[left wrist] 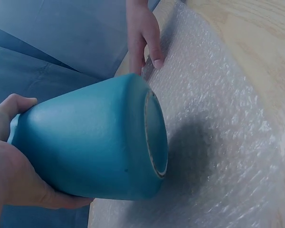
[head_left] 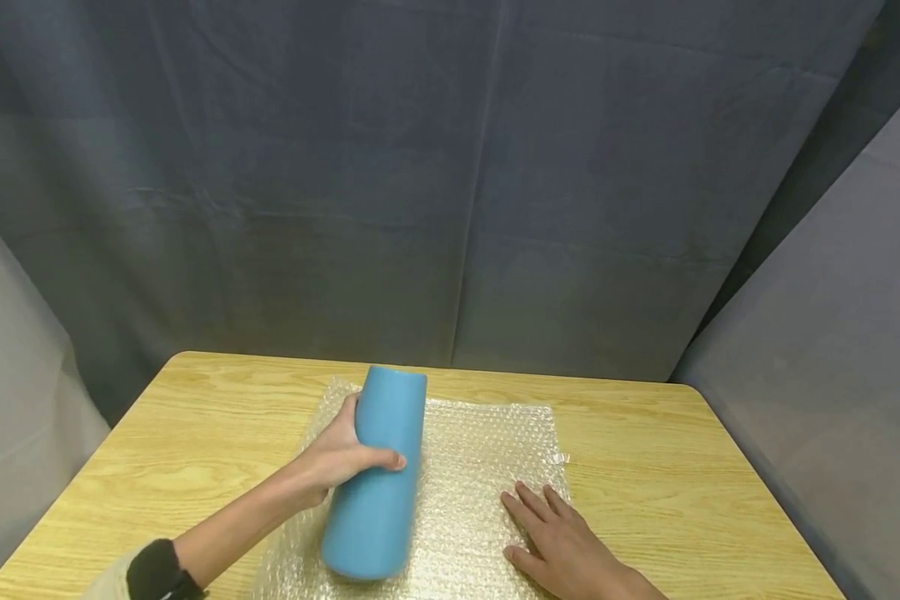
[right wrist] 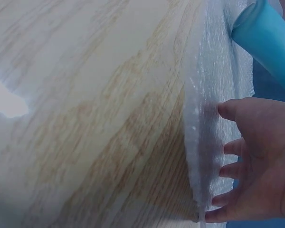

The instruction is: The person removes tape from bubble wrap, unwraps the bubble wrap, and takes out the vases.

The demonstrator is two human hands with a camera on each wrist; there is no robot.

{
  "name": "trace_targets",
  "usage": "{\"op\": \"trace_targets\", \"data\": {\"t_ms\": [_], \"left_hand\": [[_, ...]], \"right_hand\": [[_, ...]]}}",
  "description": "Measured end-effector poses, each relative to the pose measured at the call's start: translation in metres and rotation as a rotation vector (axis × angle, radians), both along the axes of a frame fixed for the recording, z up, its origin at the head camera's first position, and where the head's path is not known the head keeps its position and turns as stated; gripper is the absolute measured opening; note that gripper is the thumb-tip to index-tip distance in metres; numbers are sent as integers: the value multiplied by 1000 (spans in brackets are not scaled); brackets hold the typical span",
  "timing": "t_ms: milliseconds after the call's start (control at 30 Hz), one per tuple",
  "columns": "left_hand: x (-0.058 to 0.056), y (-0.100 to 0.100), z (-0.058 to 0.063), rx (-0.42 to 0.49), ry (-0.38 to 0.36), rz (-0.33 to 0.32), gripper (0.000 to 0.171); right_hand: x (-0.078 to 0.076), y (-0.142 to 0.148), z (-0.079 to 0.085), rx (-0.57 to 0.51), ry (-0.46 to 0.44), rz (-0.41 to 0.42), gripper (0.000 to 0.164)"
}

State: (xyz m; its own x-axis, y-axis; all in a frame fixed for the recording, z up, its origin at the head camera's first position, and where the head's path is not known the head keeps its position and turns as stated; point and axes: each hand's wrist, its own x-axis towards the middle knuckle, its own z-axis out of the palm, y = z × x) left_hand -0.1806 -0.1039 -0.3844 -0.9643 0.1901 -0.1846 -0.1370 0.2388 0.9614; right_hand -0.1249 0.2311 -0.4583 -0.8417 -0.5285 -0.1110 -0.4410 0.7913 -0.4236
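Observation:
A smooth blue vase [head_left: 382, 508] leans over a sheet of bubble wrap [head_left: 487, 450], its long body pointing away from me. My left hand [head_left: 341, 452] grips it around the middle from the left, thumb across its upper side. In the left wrist view the vase's flat base [left wrist: 156, 135], with a pale unglazed ring, faces the wrap and casts a shadow there. My right hand [head_left: 562, 537] lies with fingers spread and straight on the right part of the sheet, fingertips close to its edge in the right wrist view.
The bubble wrap lies on a wooden table [head_left: 667, 475] with rounded far corners. A dark grey curtain [head_left: 330, 183] hangs behind it, and light grey cloth panels stand at the left [head_left: 22, 358] and right [head_left: 825, 350].

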Motion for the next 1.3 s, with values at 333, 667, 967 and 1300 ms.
{"op": "trace_targets", "data": {"t_ms": [333,667,967,1300], "left_hand": [[-2,-11,13,0,75,49,105],[-10,-25,21,-25,135,95,103],[-18,-40,22,-74,210,166,109],[-24,-54,22,-125,296,236,110]], "right_hand": [[0,1,-1,4,8,-3,67],[-1,1,-3,14,4,-6,68],[-1,1,-4,4,6,7,68],[-2,1,-3,12,18,18,68]]}}
